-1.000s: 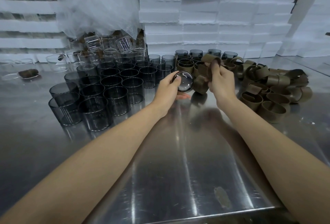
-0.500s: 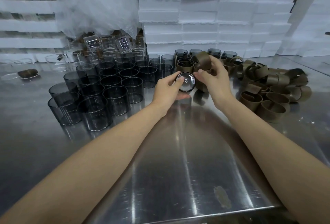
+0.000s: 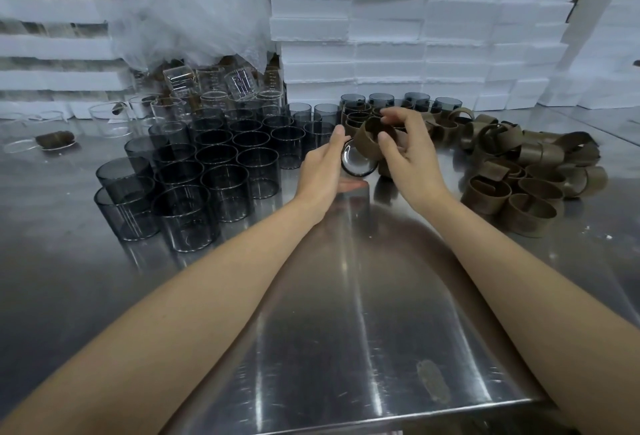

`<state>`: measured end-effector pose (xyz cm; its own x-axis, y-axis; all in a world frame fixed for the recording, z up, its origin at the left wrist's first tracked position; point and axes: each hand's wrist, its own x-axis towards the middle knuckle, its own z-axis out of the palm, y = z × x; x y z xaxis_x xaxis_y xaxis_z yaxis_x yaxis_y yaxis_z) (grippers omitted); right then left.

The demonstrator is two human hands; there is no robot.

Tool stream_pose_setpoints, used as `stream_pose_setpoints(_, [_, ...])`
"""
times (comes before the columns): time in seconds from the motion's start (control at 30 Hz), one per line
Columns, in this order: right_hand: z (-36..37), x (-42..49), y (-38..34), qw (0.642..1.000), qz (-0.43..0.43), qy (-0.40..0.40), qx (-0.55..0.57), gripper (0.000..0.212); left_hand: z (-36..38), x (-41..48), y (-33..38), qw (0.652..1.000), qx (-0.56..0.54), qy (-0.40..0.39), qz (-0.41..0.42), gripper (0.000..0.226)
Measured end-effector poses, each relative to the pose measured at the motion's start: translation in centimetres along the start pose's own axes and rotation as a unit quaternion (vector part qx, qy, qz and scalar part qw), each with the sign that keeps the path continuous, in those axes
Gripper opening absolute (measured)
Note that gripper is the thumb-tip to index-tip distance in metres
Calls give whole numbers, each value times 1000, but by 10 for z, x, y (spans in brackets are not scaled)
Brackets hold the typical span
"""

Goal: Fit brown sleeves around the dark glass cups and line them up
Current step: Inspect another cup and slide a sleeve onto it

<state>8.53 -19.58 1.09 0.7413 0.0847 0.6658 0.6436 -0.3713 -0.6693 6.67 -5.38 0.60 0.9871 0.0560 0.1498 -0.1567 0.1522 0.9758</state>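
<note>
- The left hand (image 3: 320, 171) grips a dark round glass cup (image 3: 358, 163) tipped on its side above the shiny steel table (image 3: 346, 313). Its base faces the camera, with fingers along the top of its wall and the thumb beneath.
- The right hand (image 3: 412, 154) pinches a brown curled sleeve band (image 3: 370, 138) between thumb and fingertips at the cup's upper far edge. I cannot tell whether the band is round the glass yet.
- If pushed on askew, the band would likely catch the cup's edge and buckle or spring open.
- The glass looks slick and is held only by its wall, so a hard shove from the right could slide it out onto the steel.
- Left of the cup stands a block of bare dark glass cups (image 3: 214, 175), which a dropped cup could strike.
- Just behind the cup sit brown-sleeved cups (image 3: 356, 117) packed close, and a careless set-down could nudge them crooked.
- Right of the cup lies a heap of loose brown sleeves (image 3: 519, 171).
</note>
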Motion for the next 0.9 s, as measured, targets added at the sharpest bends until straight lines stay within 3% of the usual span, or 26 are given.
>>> stream_pose_setpoints(0.13, [2, 0, -1, 999, -37, 0, -36, 50, 1, -1, -1, 999, 16, -24, 19, 23])
stream_pose_setpoints(0.37, [0, 2, -9, 993, -92, -45, -60, 58, 5, 6, -15, 983, 143, -48, 109, 11])
stream_pose_setpoints(0.53, [5, 2, -6, 993, -54, 21, -100, 23, 3, 11, -17, 990, 109, 3, 91, 20])
stream_pose_setpoints(0.7, [11, -3, -7, 984, -1, -101, -150, 47, -1, 15, -17, 999, 10, 17, 29, 26])
stream_pose_setpoints(0.9, [6, -2, -6, 978, -33, -96, -180, 53, 0, 16, -18, 996, 70, 27, 52, 28])
